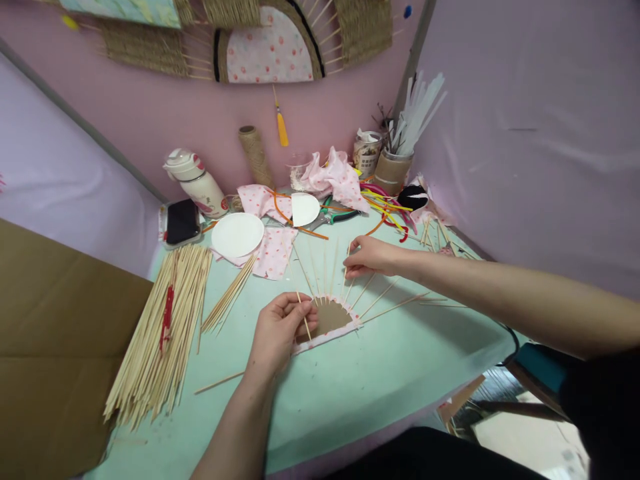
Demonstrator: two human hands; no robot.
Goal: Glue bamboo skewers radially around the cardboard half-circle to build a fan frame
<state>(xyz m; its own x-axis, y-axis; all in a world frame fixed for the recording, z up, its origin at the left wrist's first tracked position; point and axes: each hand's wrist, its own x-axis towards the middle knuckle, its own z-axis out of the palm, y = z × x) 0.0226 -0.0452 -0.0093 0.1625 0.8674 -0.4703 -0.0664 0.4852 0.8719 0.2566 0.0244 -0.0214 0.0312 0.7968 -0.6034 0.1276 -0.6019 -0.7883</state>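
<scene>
A half-round piece of brown cardboard (pixel 332 316) with a pink patterned fabric edge lies on the table, thin wooden sticks fanning out from its curved side. My left hand (pixel 284 328) is at its left end, thumb and fingers closed on a thin wooden stick (pixel 307 325) that slants across the cardboard. Beyond the curved edge, my right hand (pixel 370 257) pinches one of the fanned sticks (pixel 345 272) partway along its length. My left hand hides the cardboard's left corner.
A large pile of sticks (pixel 160 327) and a smaller bundle (pixel 230 293) lie left. Behind are a white disc (pixel 237 235), green-handled pliers (pixel 333 217), pink fabric (pixel 330 177), a bottle (pixel 200 187) and a twine roll (pixel 256 157). A cardboard sheet (pixel 65 353) stands at the left edge.
</scene>
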